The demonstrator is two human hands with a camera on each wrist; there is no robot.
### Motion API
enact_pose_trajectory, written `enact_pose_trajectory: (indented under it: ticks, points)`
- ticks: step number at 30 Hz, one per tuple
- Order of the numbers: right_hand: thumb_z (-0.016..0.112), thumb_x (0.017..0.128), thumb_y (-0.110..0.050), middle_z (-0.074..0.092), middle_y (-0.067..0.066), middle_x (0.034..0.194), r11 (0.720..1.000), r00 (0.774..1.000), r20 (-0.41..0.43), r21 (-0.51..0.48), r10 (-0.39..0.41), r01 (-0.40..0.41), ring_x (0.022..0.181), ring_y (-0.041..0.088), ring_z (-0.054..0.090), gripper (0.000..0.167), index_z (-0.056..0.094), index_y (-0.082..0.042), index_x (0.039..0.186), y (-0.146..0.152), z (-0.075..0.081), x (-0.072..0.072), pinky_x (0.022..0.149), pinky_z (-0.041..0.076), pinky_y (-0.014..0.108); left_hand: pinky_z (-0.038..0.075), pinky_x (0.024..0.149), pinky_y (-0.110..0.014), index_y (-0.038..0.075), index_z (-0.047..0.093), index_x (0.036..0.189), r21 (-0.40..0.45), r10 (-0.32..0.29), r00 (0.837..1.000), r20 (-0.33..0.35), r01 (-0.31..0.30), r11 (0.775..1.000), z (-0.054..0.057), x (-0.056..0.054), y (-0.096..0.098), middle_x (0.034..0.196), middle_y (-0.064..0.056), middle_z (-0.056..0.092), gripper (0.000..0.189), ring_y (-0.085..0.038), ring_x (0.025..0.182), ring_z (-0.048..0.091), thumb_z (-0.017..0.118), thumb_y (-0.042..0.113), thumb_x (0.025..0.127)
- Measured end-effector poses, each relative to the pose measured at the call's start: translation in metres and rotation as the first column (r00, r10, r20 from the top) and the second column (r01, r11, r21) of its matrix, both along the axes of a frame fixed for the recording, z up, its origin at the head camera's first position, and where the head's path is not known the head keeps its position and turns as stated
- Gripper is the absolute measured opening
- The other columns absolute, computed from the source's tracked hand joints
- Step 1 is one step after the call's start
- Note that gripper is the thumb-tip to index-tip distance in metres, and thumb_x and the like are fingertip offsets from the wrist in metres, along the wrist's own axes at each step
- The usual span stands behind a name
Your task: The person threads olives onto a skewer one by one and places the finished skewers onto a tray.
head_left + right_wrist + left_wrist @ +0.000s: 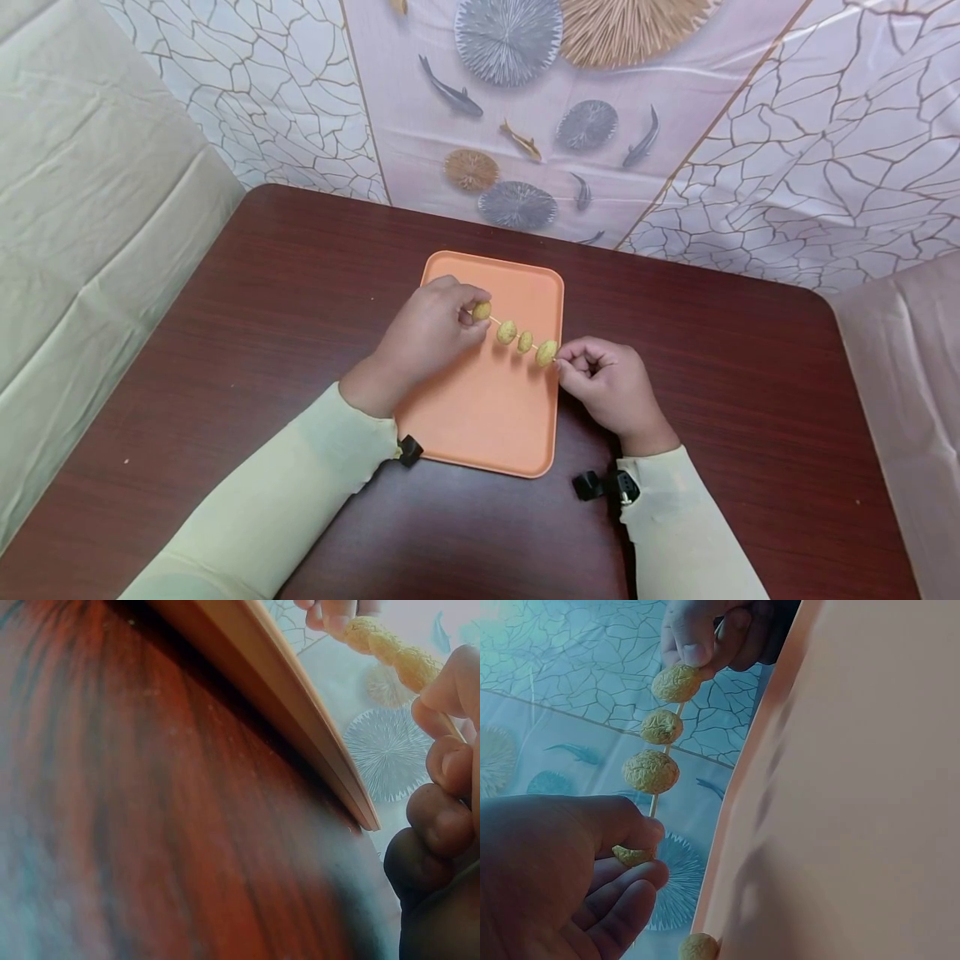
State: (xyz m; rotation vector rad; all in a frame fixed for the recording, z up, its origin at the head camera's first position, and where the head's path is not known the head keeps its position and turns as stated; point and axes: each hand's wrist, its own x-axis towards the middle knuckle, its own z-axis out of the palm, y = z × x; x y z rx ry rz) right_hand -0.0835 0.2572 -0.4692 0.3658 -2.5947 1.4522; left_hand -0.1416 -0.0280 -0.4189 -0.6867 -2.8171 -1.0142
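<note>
Above the orange tray (480, 425), a thin wooden skewer (655, 805) is stretched between both hands. Three small, wrinkled yellow balls (651, 772), like little potatoes or dried fruits, are threaded along it with short gaps. My left hand (431, 333) pinches another wrinkled yellow ball (482, 311) at the skewer's left end, between thumb and fingers. At the opposite end, my right hand (611, 383) pinches the skewer right beside the last ball, its other fingers curled in. A loose yellow ball (698, 947) shows by the tray rim in the left wrist view; the left hand hides it from the head view.
The tray lies on a dark reddish-brown table (262, 350). A patterned cloth (517, 125) hangs behind the table's far edge, with plain pale cloths (97, 225) at the sides. Black camera mounts (609, 486) sit at the wrists.
</note>
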Motion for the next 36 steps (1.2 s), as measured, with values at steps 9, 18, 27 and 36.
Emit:
enact_pose_trajectory:
  ticks: [9,18,27,36]
  points:
    - [0.083,0.096,-0.008,0.054,-0.006,0.065,1.0,1.0,0.003,-0.009,0.011,-0.011,0.058,0.004,0.047,0.004,0.082,-0.008,0.092,0.0,0.0,0.0001,0.055,0.039,0.018,0.063,0.083,-0.029,0.005,0.084,0.126,0.015,-0.011,1.0,0.021,0.01,1.0,-0.001,0.0017,0.0012,0.101,-0.006,0.073,0.029,-0.017,0.092,0.072,0.084,0.014,0.098]
    - [0.082,0.096,-0.005,0.055,-0.007,0.066,1.0,1.0,0.01,-0.003,0.017,-0.017,0.058,0.004,0.047,0.004,0.082,-0.008,0.093,0.001,-0.0005,0.0,0.055,0.04,0.019,0.06,0.081,-0.03,0.006,0.083,0.126,0.005,-0.015,1.0,0.022,0.014,1.0,-0.0013,0.0028,0.0031,0.098,-0.004,0.072,0.028,-0.017,0.091,0.067,0.084,0.015,0.099]
    - [0.084,0.095,-0.007,0.054,-0.008,0.065,1.0,1.0,-0.002,-0.009,0.018,-0.018,0.058,0.003,0.046,0.004,0.081,-0.006,0.092,0.0001,-0.0015,-0.0003,0.055,0.039,0.019,0.058,0.08,-0.029,0.005,0.083,0.124,0.009,-0.031,1.0,0.004,0.031,0.999,-0.0029,0.0034,0.0037,0.098,-0.003,0.072,0.028,-0.017,0.091,0.064,0.085,0.015,0.098]
    - [0.083,0.094,-0.002,0.054,-0.007,0.065,1.0,1.0,-0.012,-0.002,0.014,-0.014,0.058,0.004,0.047,0.011,0.081,-0.013,0.091,0.0004,-0.002,-0.0009,0.055,0.04,0.019,0.058,0.081,-0.029,0.005,0.083,0.124,0.014,-0.04,0.999,-0.006,0.04,0.999,-0.0031,0.0041,0.0043,0.098,-0.004,0.071,0.028,-0.017,0.089,0.065,0.085,0.014,0.098]
